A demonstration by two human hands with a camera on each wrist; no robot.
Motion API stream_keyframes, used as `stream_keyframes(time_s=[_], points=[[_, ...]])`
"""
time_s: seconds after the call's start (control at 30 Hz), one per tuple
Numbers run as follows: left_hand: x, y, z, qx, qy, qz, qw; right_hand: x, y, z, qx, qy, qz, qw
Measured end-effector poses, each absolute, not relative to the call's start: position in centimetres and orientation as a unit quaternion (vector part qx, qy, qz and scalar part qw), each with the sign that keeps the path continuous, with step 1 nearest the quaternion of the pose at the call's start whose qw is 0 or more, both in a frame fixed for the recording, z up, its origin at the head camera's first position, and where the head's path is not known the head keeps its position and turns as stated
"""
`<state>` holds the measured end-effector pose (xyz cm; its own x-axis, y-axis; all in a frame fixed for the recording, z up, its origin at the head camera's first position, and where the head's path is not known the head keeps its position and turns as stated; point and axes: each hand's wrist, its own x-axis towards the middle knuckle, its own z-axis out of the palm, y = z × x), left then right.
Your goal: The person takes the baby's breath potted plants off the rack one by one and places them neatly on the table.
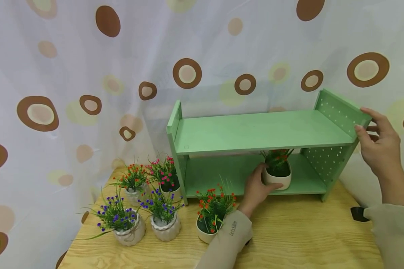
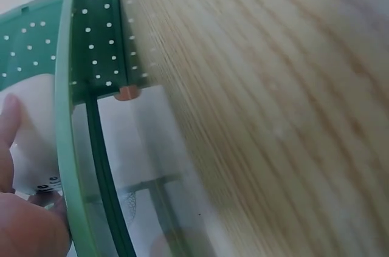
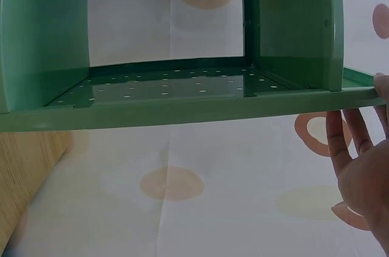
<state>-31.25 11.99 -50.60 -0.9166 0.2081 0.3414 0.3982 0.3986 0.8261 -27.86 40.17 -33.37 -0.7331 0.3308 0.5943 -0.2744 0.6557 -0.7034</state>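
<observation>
A green two-tier shelf [image 1: 235, 132] with perforated side panels stands on the wooden table. On its lower tier, toward the right, is a white potted plant [image 1: 278, 181]; the upper board hides part of its foliage. My left hand [image 1: 257, 188] grips that pot, thumb across the front and fingers at its left side. In the left wrist view the white pot [image 2: 36, 135] shows behind the shelf's edge. My right hand [image 1: 382, 144] holds the upper front corner of the right side panel between thumb and fingers. The right wrist view shows the fingers of this hand [image 3: 368, 166] around the panel's edge.
Left of the shelf stand potted plants with purple flowers [image 1: 129, 231], purple flowers [image 1: 166, 228], orange-red flowers [image 1: 132, 196] and pink flowers [image 1: 171, 194]. A red-flowered pot [image 1: 205, 233] sits beside my left forearm. A patterned curtain [image 1: 208, 41] hangs behind the table [image 1: 299, 239].
</observation>
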Motion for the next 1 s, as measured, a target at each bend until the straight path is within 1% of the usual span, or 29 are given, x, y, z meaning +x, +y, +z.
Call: stream_keyframes(time_s=[0.27, 0.6, 0.83, 1.0], points=[[-30.5, 11.4, -50.4, -0.196, -0.835, -0.501, 0.114, -27.7, 40.0, -33.5, -0.017, -0.832, 0.418, 0.364], [-28.2, 10.4, -49.9, -0.231, -0.814, -0.524, 0.100, -27.8, 40.0, -33.3, -0.011, -0.831, 0.417, 0.368], [-26.1, 9.2, -49.6, -0.229, -0.791, -0.563, 0.067, -27.8, 40.1, -33.2, -0.015, -0.830, 0.417, 0.370], [-24.9, 8.3, -49.6, -0.247, -0.780, -0.570, 0.073, -27.8, 40.1, -33.3, -0.022, -0.833, 0.416, 0.364]])
